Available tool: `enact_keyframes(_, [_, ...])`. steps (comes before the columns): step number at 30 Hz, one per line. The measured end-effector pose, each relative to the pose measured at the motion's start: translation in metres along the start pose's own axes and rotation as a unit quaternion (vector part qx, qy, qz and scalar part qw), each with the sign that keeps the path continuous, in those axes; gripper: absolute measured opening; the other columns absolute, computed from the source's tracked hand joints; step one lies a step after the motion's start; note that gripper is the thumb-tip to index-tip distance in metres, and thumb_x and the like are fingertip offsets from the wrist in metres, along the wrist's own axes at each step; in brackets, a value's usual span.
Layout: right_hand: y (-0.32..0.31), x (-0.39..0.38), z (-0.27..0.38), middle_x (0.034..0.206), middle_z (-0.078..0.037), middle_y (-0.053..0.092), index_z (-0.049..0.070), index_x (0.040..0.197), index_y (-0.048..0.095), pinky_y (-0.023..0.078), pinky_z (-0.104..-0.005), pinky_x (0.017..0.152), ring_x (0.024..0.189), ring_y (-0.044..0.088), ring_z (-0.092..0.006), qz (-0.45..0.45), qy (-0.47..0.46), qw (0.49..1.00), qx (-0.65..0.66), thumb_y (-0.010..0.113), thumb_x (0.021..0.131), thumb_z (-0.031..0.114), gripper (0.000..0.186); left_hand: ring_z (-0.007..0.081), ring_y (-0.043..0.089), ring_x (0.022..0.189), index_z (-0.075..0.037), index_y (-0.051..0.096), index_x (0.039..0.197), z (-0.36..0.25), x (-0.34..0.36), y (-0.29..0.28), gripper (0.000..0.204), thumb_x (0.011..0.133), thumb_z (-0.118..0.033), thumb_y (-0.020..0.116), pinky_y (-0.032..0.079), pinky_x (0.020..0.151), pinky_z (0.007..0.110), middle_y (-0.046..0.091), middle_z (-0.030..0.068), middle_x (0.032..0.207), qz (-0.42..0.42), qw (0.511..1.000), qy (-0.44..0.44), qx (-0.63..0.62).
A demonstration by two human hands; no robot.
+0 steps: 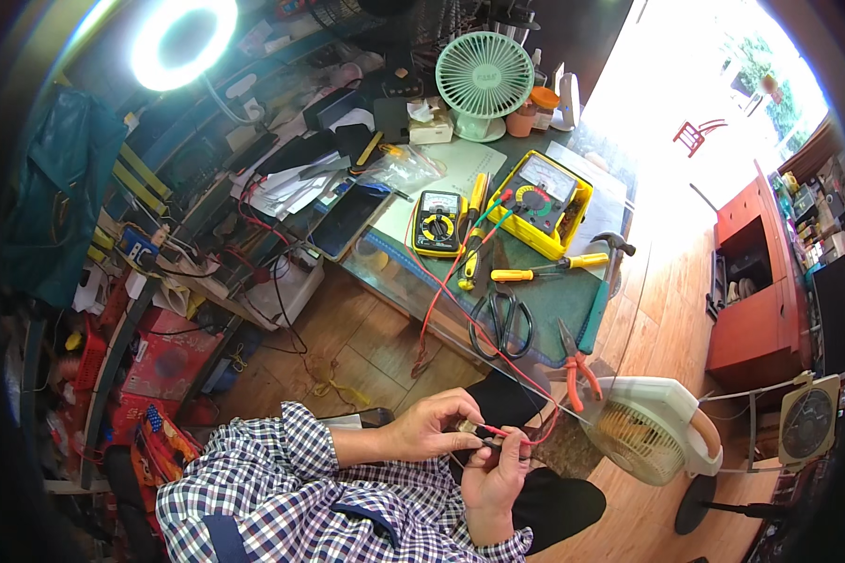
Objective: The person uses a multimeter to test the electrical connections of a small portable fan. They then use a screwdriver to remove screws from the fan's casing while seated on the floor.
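Note:
At the lower middle, above my lap, my left hand (432, 427) has its thumb and fingers pinched round a small light-coloured part (468, 428). My right hand (493, 483) grips the red test probe (494, 432) and a dark piece against that part. Red and thin dark leads run up to the bench, where an analog multimeter (438, 223) lies beside a larger analog meter in a yellow case (545, 202). Black scissors (500, 324) and red-handled pliers (577, 371) lie at the bench's near edge.
The cluttered bench (394, 220) holds screwdrivers (545, 272), a hammer (599, 300), a phone (345, 220), papers and a green desk fan (484, 80). A white fan (648, 432) stands close at my right. Crowded shelves (150, 347) are left, a red cabinet (746, 328) right.

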State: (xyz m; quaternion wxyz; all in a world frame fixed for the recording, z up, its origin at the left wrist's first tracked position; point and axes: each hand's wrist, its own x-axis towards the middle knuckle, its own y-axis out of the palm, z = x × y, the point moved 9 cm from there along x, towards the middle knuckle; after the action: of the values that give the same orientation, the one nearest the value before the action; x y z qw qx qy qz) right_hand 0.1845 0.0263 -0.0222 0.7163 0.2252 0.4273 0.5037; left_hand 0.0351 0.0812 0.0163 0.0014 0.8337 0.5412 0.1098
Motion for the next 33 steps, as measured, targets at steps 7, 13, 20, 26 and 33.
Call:
enact_keyframes(7, [0.002,0.000,0.000,0.096,-0.001,0.073,0.011,0.113,0.069,0.055,-0.0248,0.065,0.075,0.068,-0.0126,-0.023,0.001,1.000,-0.017,0.066,0.113,0.023,0.012,0.0206,0.067,0.101,-0.003,0.071,0.116,-0.014,0.004,0.001,0.025,0.097,-0.011,0.085,0.054,0.085,0.033,0.068,0.0097,0.116,-0.002,0.996,0.066,0.053])
enact_keyframes(13, [0.002,-0.002,-0.001,0.102,-0.001,0.074,0.012,0.115,0.070,0.055,-0.0253,0.067,0.083,0.070,-0.0135,-0.012,-0.008,1.000,-0.013,0.066,0.113,0.022,0.011,0.0212,0.068,0.105,-0.002,0.071,0.115,-0.014,0.001,0.000,0.024,0.097,-0.009,0.085,0.055,0.088,0.033,0.069,0.0105,0.117,-0.004,0.998,0.054,0.034])
enact_keyframes(20, [0.005,-0.002,-0.001,0.099,-0.003,0.076,0.010,0.119,0.071,0.054,-0.0284,0.066,0.079,0.071,-0.0143,-0.002,-0.008,1.000,0.013,0.065,0.114,0.025,0.017,0.0123,0.065,0.099,-0.001,0.071,0.119,-0.005,-0.001,-0.005,0.029,0.094,-0.002,0.086,0.054,0.079,0.027,0.068,0.0078,0.118,-0.027,0.999,0.017,-0.006])
enact_keyframes(26, [0.004,-0.005,-0.002,0.098,-0.003,0.076,0.011,0.121,0.071,0.054,-0.0300,0.065,0.076,0.070,-0.0152,0.008,-0.007,0.999,0.036,0.065,0.114,0.026,0.018,0.0112,0.064,0.097,-0.001,0.070,0.123,-0.006,-0.002,-0.003,0.034,0.094,-0.003,0.087,0.053,0.078,0.027,0.067,0.0075,0.119,-0.019,0.999,0.021,-0.015])
enact_keyframes(33, [0.003,-0.005,-0.010,0.099,-0.004,0.076,0.011,0.120,0.071,0.054,-0.0301,0.065,0.075,0.070,-0.0153,-0.011,-0.002,1.000,0.022,0.065,0.114,0.025,0.017,0.0179,0.065,0.112,0.001,0.067,0.127,-0.005,-0.004,-0.004,0.036,0.095,0.001,0.084,0.054,0.094,0.033,0.065,0.0129,0.127,0.003,0.999,0.006,-0.036])
